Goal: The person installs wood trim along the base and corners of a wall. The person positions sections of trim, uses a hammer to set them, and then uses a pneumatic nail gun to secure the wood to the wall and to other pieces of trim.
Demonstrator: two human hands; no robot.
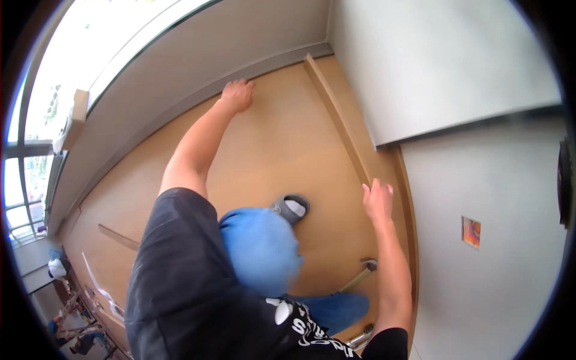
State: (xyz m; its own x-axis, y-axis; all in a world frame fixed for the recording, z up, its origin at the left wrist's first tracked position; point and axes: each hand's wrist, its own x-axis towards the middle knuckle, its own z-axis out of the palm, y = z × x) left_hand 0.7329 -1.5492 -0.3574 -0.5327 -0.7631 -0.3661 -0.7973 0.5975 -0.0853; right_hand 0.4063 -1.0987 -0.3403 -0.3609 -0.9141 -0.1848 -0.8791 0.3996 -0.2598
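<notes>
My right hand (378, 203) grips the near end of a long tan skirting board (337, 114). The board slants away across the floor, its far end by the corner of the two walls. Further off on the left, my left hand (239, 95) rests at the floor's edge, its fingers apart against a grey strip (210, 93) along the wall's foot. I see nothing held in it.
Tan boards (270, 144) cover the floor. My foot in a grey clog (292, 207) stands between my arms. A hammer (368, 264) lies near my right forearm, with a metal tool (362, 338) below it. White wall panels (444, 72) rise on the right; a window (36, 162) is at left.
</notes>
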